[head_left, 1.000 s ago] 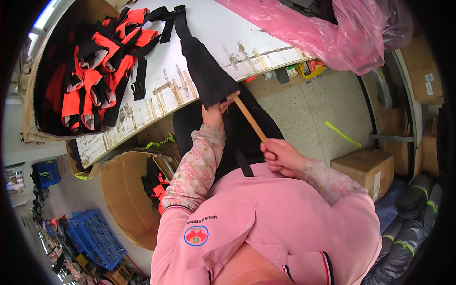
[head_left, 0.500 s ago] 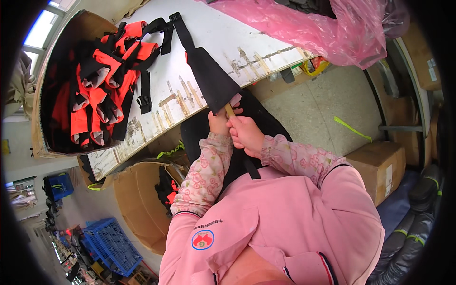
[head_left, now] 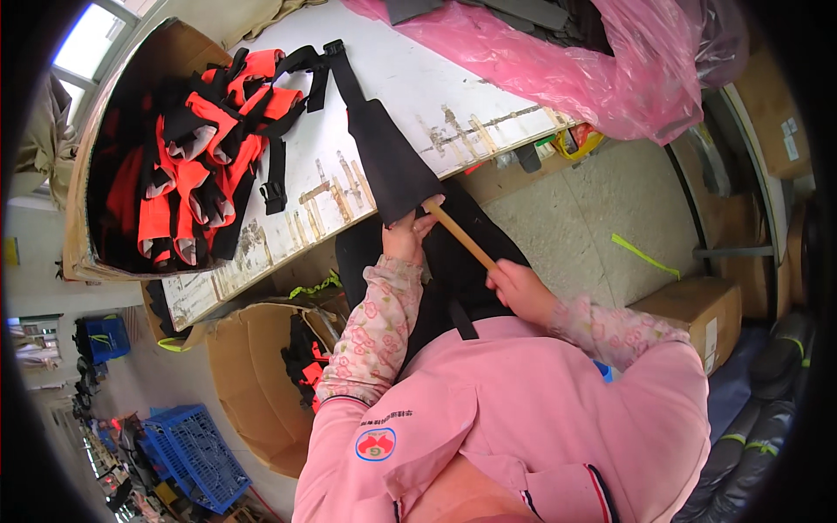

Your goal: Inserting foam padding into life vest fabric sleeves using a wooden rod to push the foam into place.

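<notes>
A black fabric piece [head_left: 391,157] slants over the front edge of the table. From its narrow far end runs a black strap [head_left: 347,83] with a plastic buckle [head_left: 334,48]. My left hand [head_left: 404,239] is closed at the wide near end, gripping the fabric, with some fingers hidden under it. My right hand [head_left: 521,292] is wrapped round one end of a flat wooden stick [head_left: 466,235]. The stick's other end reaches the opening of the fabric beside my left fingers; how much of it lies inside is hidden.
On the worn white table [head_left: 305,139], a cardboard box [head_left: 77,231] holds orange-and-black strapped pieces [head_left: 196,166]. A pink plastic bag [head_left: 523,52] with grey pieces lies at the far right. Below stand another open carton [head_left: 253,375], a blue crate [head_left: 196,458] and a closed carton [head_left: 689,309].
My right hand has moved right and toward me, drawing the stick out so that much more of it shows. My left hand stays at the fabric's near end.
</notes>
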The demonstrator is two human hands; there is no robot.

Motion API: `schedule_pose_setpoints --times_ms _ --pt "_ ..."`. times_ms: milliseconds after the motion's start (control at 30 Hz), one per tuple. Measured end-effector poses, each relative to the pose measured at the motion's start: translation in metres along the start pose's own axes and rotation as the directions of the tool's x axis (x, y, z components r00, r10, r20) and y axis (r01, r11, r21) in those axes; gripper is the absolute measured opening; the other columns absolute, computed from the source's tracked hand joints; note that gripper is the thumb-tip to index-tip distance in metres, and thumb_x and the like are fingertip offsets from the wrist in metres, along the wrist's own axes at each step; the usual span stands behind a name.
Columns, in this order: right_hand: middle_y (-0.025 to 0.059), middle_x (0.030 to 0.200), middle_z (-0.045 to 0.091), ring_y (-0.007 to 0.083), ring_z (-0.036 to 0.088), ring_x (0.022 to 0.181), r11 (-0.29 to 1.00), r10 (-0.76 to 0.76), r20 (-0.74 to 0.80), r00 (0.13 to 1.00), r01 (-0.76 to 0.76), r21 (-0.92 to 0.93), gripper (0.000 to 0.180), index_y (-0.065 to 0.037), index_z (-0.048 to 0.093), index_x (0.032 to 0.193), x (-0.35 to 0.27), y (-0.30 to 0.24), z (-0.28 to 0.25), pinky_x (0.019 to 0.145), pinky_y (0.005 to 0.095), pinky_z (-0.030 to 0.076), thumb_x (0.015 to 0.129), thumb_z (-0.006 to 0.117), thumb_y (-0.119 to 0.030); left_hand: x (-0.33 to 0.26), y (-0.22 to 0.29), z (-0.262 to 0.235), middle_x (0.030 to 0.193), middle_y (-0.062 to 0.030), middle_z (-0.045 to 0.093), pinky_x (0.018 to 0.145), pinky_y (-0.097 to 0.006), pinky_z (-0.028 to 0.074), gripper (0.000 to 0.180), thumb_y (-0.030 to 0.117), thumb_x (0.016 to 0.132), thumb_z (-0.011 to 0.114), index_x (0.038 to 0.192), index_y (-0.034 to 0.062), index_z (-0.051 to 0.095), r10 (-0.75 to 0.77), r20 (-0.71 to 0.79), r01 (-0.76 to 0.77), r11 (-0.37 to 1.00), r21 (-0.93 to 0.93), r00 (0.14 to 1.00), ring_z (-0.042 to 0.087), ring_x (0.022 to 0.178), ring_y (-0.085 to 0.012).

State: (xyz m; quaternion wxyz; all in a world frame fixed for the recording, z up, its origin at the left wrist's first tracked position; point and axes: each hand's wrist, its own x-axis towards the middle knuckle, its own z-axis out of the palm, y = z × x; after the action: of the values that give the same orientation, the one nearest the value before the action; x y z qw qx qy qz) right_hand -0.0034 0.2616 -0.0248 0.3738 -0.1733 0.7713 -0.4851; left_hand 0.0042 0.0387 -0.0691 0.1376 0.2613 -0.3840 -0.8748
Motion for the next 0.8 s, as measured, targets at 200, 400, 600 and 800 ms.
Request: schedule_pose_setpoints --times_ms 200,400,600,800 --pt "0.0125 0.06 0.052 0.024 0.052 0.057 0.966 0.154 0.094 0.984 -0.13 -0.222 0.027 -0.001 0.051 0.075 -0.024 -0.019 -0.028 0.055 0.035 0.041 0.092 0.044 -0.022 0.005 -0.005 -0.012 0.09 -0.0114 0.065 0.064 -0.029 0.051 0.025 0.021 0.088 0.054 0.101 0.0007 0.057 0.03 0.014 -0.032 0.985 0.172 0.999 0.064 0.067 -0.0215" --pt "0.0027 0.054 0.045 0.0104 0.041 0.039 0.991 0.096 0.216 0.972 -0.114 0.075 0.03 -0.004 0.05 0.074 0.027 -0.037 -0.008 0.038 0.0264 0.032 0.093 0.041 -0.026 0.0 -0.011 -0.012 0.079 -0.0105 0.062 0.047 -0.023 0.047 0.024 0.017 0.091 0.046 0.09 -0.0024 0.059 0.08 0.036 -0.088 0.911 0.402 0.996 0.061 0.057 -0.0184" --pt "-0.0025 0.049 0.036 0.0089 0.029 0.035 0.859 0.226 0.337 0.914 -0.35 0.373 0.027 -0.006 0.047 0.08 0.074 -0.054 0.025 0.031 0.0244 0.024 0.094 0.039 -0.028 0.016 -0.06 -0.043 0.078 -0.0122 0.062 0.05 -0.027 0.049 0.021 0.011 0.09 0.041 0.086 -0.0012 0.059 0.234 -0.013 -0.196 0.842 0.502 0.972 0.061 0.059 -0.0198" --pt "-0.004 0.049 0.033 0.0069 0.024 0.033 0.701 0.165 0.501 0.85 -0.458 0.547 0.025 -0.009 0.045 0.079 0.08 -0.046 0.025 0.031 0.0229 0.02 0.095 0.038 -0.028 0.016 -0.05 -0.025 0.079 -0.0133 0.063 0.058 -0.032 0.052 0.017 0.007 0.087 0.043 0.087 0.0001 0.059 0.15 -0.019 -0.138 0.951 0.278 0.989 0.062 0.067 -0.0217"
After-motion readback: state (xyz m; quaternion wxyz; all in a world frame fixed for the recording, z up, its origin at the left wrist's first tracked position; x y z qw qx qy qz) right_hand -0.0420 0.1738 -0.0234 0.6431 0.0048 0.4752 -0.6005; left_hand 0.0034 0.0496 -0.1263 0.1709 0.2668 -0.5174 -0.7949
